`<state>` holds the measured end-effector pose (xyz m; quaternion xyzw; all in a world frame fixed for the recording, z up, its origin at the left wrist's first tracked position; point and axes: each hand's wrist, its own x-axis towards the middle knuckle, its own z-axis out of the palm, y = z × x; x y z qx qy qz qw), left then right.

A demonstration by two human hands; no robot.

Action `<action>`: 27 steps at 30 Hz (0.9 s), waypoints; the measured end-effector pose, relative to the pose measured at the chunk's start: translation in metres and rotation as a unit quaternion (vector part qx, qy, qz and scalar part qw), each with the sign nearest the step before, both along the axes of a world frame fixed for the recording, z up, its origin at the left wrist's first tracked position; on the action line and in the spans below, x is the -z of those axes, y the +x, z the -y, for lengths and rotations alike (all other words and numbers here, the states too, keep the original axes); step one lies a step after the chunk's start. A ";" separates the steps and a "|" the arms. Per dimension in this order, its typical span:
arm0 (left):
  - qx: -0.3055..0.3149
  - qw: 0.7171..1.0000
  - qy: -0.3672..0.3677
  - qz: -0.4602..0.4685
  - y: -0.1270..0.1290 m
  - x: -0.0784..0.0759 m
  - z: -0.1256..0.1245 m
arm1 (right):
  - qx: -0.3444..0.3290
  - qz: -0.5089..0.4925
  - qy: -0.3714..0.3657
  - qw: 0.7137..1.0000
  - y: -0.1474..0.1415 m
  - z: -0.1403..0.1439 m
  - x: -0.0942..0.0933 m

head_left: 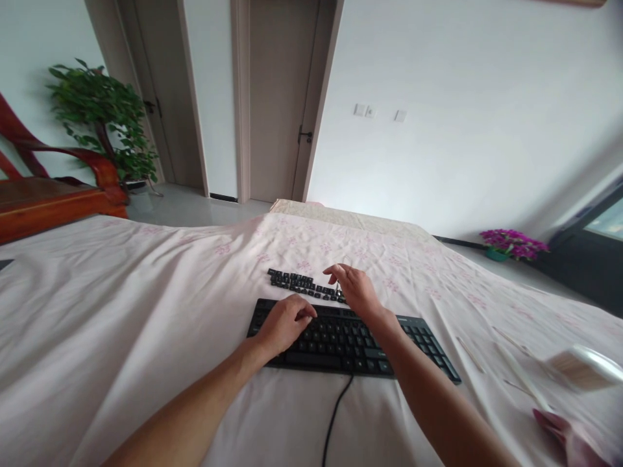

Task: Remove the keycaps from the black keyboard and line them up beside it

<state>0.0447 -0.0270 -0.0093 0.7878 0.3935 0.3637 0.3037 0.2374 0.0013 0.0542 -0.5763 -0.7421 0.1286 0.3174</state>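
A black keyboard (335, 347) lies on the pale, flower-patterned cloth, its cable (335, 412) running toward me. Just beyond it, loose black keycaps (292, 280) are laid out in uneven rows. My left hand (287, 321) rests over the keyboard's left part, thumb and fingers drawn together; whatever is between them is hidden. Above the right end of the keycap rows is my right hand (353, 285), fingers bent. A small thin wire tool (338, 290) shows beneath its fingers, close to the keycaps. My right forearm covers part of the keyboard.
To the right lie several cotton swabs (471, 355), a clear container (586, 366) of swabs and a pink cloth (567, 434). A wooden chair (63, 168) and a leafy plant (100, 110) stand at left. Purple flowers (516, 244) sit by the wall.
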 end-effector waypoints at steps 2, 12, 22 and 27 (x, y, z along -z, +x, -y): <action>-0.002 1.000 0.000 -0.001 0.000 0.001 0.000 | -0.013 -0.078 -0.029 0.996 0.004 0.013 0.002; 0.019 0.999 -0.006 -0.038 0.002 0.001 0.001 | -0.080 -0.176 -0.120 0.974 0.002 0.047 0.014; 0.033 0.995 0.022 -0.092 0.002 -0.006 0.004 | -0.141 -0.086 -0.071 0.984 -0.004 0.057 0.023; 0.040 0.995 0.012 -0.090 0.003 -0.008 0.005 | -0.157 -0.102 -0.071 0.980 -0.006 0.058 0.027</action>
